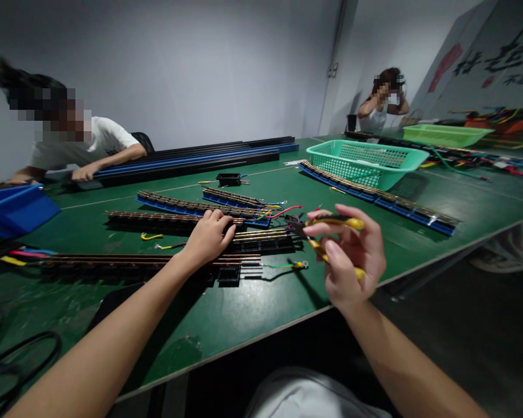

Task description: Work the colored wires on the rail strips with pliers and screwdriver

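My left hand (209,237) rests with curled fingers on a long black rail with copper strips (131,262) lying across the green table (253,307). My right hand (351,255) is closed round yellow-handled pliers (331,235), held just above the table with the jaws pointing left toward a bundle of coloured wires (287,213). A green wire with a ring terminal (287,265) lies below the pliers. More copper-strip rails (192,206) lie behind my left hand.
A teal basket (366,162) sits at the right over a long blue rail (383,197). A blue bin (13,209) is at the far left. Long blue and black profiles (200,157) lie at the back. One person leans on the table at left, another sits far right.
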### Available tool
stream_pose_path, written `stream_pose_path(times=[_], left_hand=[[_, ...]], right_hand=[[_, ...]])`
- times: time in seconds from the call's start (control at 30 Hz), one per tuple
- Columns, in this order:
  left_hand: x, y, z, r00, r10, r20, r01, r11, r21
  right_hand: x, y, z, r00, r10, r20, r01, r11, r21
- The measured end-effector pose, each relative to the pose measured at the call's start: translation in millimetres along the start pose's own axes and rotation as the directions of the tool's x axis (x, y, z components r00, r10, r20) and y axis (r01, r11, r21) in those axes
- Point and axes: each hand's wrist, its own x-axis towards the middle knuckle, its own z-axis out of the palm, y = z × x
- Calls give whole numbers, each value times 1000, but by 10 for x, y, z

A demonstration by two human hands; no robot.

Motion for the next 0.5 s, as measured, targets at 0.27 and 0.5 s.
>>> stream_pose_path(times=[0.27, 0.5], left_hand=[[14, 19, -18, 1000, -6, 17, 6, 1000, -14], [5, 7, -9, 1000, -11, 17, 11, 1000, -8]], right_hand=[[-463, -337, -45, 934, 343, 100, -345, 939, -5], [-506, -471, -83, 939, 344, -2, -343, 938, 56]])
